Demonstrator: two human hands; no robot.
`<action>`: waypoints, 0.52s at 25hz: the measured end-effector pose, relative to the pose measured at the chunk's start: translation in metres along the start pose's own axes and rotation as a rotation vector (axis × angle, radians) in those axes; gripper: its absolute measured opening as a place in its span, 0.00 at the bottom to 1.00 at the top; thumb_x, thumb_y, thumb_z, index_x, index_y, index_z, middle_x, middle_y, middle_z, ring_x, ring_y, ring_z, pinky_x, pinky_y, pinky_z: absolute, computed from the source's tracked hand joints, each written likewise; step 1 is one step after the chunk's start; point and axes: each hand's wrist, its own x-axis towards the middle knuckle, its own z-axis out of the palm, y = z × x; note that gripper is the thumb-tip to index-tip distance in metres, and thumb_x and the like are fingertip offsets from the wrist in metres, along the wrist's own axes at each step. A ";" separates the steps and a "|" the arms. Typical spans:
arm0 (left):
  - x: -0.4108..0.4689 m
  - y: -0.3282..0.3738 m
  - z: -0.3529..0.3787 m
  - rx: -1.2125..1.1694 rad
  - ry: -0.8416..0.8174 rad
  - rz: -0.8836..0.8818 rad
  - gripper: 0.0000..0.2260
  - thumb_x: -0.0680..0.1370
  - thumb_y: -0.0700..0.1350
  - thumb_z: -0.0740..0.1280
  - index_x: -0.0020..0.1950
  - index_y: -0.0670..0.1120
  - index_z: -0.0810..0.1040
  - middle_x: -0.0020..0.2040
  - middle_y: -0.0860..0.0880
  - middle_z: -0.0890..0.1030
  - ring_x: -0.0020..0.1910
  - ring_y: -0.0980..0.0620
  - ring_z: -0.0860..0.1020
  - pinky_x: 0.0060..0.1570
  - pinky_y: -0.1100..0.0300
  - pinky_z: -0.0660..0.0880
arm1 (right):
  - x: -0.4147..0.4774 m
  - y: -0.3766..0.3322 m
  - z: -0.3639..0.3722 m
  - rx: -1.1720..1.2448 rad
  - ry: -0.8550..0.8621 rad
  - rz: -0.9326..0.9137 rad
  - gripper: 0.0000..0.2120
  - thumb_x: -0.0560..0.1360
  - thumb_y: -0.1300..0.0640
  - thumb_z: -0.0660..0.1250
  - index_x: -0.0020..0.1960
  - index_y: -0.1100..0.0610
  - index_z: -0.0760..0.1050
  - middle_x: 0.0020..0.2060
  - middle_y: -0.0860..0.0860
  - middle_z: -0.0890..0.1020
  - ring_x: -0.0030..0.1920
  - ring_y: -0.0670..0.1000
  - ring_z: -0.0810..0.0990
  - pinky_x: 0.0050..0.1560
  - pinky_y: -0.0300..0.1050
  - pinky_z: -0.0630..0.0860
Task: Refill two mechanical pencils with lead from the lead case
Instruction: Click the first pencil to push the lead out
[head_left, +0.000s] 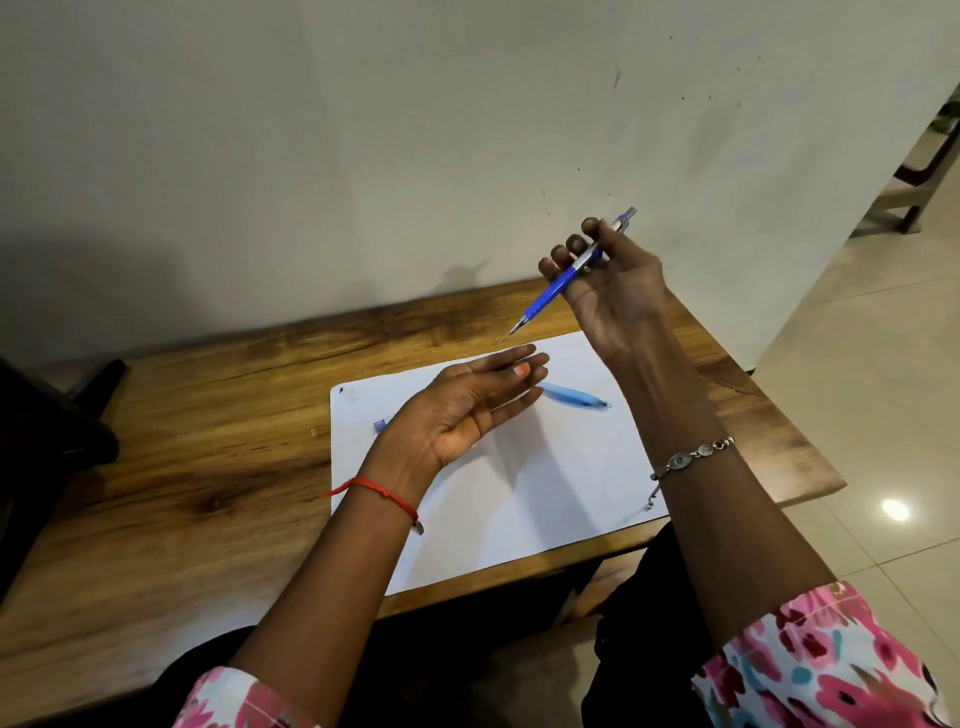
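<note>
Right hand: the right hand (618, 291) is raised over the far right of the counter (208, 441), fingers curled round the dark blue pencil (558, 283), whose tip slants down and left toward the paper (519, 509).
Left hand: the left hand (467, 410) is low over the sheet with fingers straight and palm turned up, grasping nothing I can make out.
Second pencil: the light blue pencil (576, 397) lies on the far part of the paper, its left end hidden behind the left fingers.
Lead case: probably the small blue piece (380, 426) on the paper just left of the left wrist. It is mostly hidden, so I cannot be sure.
Risk, rolling: a sweep of the left fingers could send the lying pencil toward the counter's right edge.
Risk, lead: a thin lead could snap if pushed in crooked, or drop and roll off the sheet.
Risk, case: the left wrist may knock the blue piece aside unnoticed.
Count: two pencils, two hands, one sheet, one likely case.
</note>
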 end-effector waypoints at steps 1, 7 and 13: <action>0.001 0.001 0.001 -0.024 0.015 0.042 0.08 0.74 0.32 0.63 0.49 0.40 0.80 0.41 0.47 0.85 0.41 0.54 0.83 0.44 0.62 0.80 | -0.001 0.003 0.000 0.024 0.017 0.005 0.13 0.81 0.62 0.53 0.39 0.62 0.69 0.33 0.54 0.67 0.34 0.52 0.68 0.41 0.49 0.74; 0.003 0.004 0.000 -0.215 0.103 0.210 0.06 0.75 0.33 0.63 0.47 0.41 0.79 0.37 0.46 0.85 0.38 0.53 0.83 0.44 0.62 0.80 | -0.007 0.021 0.002 0.015 0.030 0.064 0.12 0.81 0.64 0.55 0.40 0.63 0.70 0.34 0.56 0.68 0.37 0.53 0.71 0.49 0.60 0.75; 0.002 0.014 -0.005 -0.309 0.151 0.297 0.06 0.75 0.34 0.63 0.44 0.41 0.78 0.33 0.47 0.84 0.35 0.54 0.83 0.39 0.63 0.81 | -0.007 0.008 -0.013 -0.400 -0.039 0.212 0.08 0.77 0.63 0.62 0.43 0.61 0.79 0.33 0.53 0.77 0.37 0.51 0.77 0.45 0.50 0.81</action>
